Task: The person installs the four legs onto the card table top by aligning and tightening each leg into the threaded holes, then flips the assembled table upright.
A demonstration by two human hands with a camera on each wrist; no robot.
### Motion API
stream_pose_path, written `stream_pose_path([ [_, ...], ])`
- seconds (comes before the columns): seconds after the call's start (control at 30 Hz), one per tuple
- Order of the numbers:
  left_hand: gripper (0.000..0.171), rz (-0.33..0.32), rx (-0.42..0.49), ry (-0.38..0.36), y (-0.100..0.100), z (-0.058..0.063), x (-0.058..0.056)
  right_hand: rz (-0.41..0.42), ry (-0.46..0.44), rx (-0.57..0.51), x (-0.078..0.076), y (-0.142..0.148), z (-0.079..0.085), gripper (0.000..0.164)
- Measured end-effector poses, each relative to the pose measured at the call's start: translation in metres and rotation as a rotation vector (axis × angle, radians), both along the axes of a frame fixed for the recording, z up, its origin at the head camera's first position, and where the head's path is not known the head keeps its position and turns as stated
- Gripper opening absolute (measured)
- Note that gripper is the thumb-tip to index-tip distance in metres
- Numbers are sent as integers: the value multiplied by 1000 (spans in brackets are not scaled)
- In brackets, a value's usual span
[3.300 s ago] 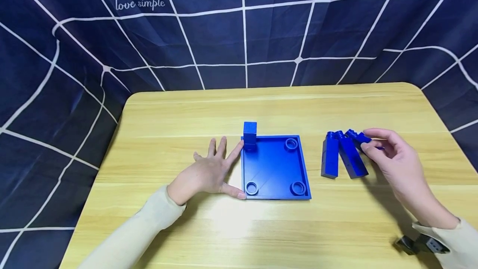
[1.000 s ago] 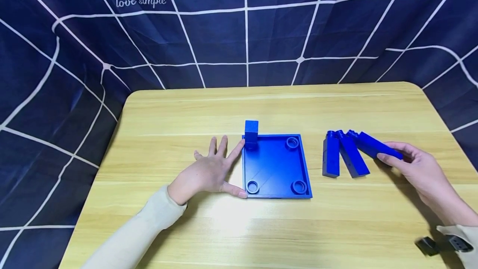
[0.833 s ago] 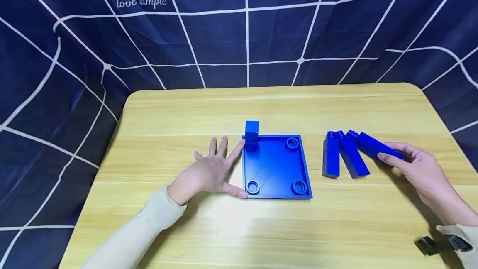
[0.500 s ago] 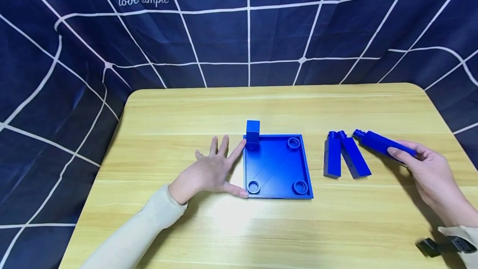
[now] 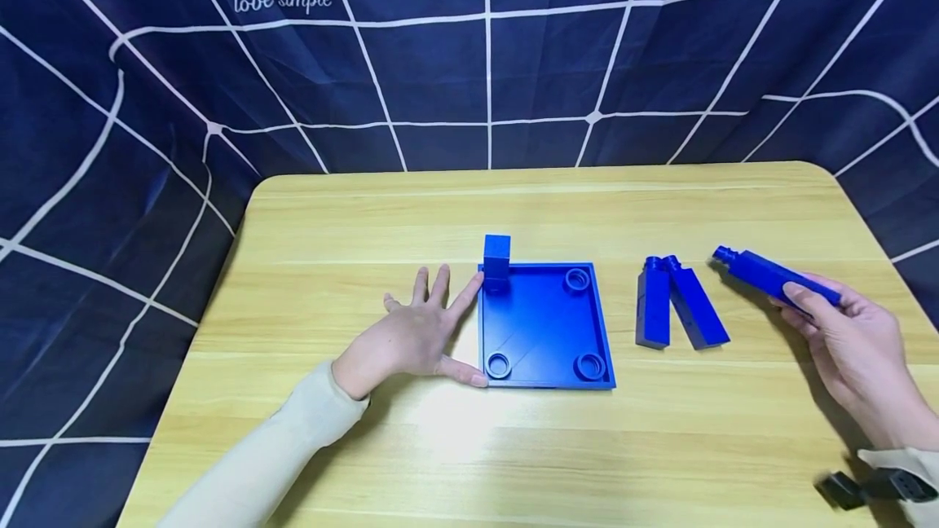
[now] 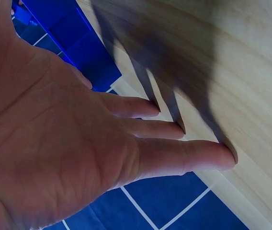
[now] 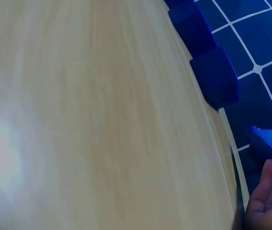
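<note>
A: A dark blue cloth [image 5: 550, 72] with white grid lines hangs behind your bench [image 5: 367, 218], and glare whitens the wood near you. Where is the main piece?

B: In your right grip [image 5: 854, 341]. Thumb and fingers clasp the held post [image 5: 778, 277] toward its plain end, with the narrow neck pointing away and to your left.

A: What might go wrong there?

B: You have it well back, so I'd expect the neck to dip or the post to roll if your thumb slackens. A low sweep left could also clip the two loose posts [image 5: 697, 308], lying on their sides with necks close together.

A: And farther left?

B: The square tray [image 5: 541, 324], with round sockets [image 5: 589, 367] at three corners and a standing post [image 5: 496, 255] at the far-left one. Your left grip [image 5: 414, 341] clasps nothing: fingers spread, index and thumb tips at the tray's left edge.

A: Is that steady enough?

B: Against a push from your right, probably. Shoved away from you, the tray could skid, and your index finger, just beside the standing post, might nudge it.
</note>
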State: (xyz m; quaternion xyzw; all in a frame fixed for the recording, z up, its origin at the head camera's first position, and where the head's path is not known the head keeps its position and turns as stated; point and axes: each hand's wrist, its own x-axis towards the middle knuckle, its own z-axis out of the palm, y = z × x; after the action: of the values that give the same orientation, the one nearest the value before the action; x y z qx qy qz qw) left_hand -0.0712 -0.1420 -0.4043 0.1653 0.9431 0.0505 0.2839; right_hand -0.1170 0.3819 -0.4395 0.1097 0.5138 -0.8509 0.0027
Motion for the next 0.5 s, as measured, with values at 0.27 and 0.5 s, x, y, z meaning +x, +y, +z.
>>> stream_pose_path([
  [0.27, 143, 2, -1, 3, -1, -1, 2, -44, -18, -42, 4, -7, 2, 23],
  [0.5, 142, -2, -1, 7, -1, -1, 2, -73, 25, -111, 4, -12, 5, 17],
])
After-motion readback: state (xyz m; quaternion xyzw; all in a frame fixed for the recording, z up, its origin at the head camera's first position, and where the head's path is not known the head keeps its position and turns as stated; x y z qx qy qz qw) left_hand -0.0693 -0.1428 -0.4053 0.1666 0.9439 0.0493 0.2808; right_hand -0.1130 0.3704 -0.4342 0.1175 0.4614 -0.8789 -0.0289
